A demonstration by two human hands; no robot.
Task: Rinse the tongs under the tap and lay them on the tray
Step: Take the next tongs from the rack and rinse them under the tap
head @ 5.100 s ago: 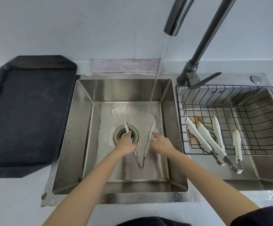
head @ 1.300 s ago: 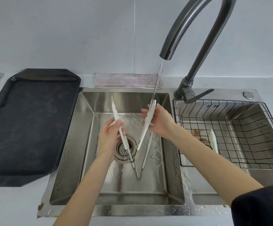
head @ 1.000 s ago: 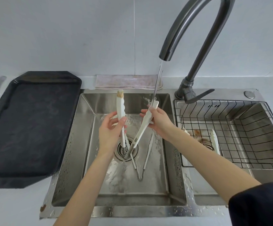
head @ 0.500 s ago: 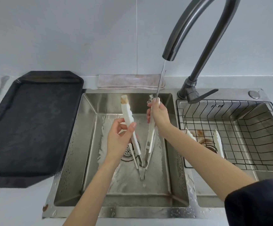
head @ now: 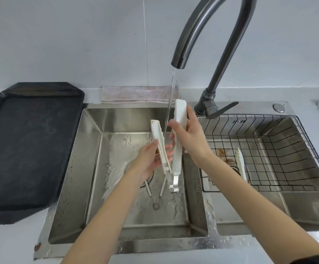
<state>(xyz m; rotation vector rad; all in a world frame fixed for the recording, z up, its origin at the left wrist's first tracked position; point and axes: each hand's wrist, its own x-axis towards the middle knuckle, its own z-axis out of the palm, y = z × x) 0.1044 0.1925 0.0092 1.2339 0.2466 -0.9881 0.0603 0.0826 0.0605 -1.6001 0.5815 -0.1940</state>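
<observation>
Water [head: 171,103] runs in a thin stream from the tap [head: 208,29] into the left sink [head: 90,168], passing between the two white arms of the tongs [head: 177,149]. The tongs are held over the middle of the basin, tips up toward 12 o'clock, metal hinge hanging low toward 6. The left hand [head: 149,161] is closed on the arm at 9 o'clock of the stream; the right hand [head: 190,136] is clamped round the taller arm at 3 o'clock. The arms are spread at the top and meet at the hinge.

A second pair [head: 155,195] lies flat on the basin floor below, partly hidden by the left hand. At 3 o'clock a wire basket [head: 288,149] sits in the right sink, with one more white piece [head: 240,162] in it. The black tray [head: 27,149] lies on the worktop [head: 6,244] at 9 o'clock, well apart from the tongs. A folded cloth [head: 135,94] rests behind the sink at 12.
</observation>
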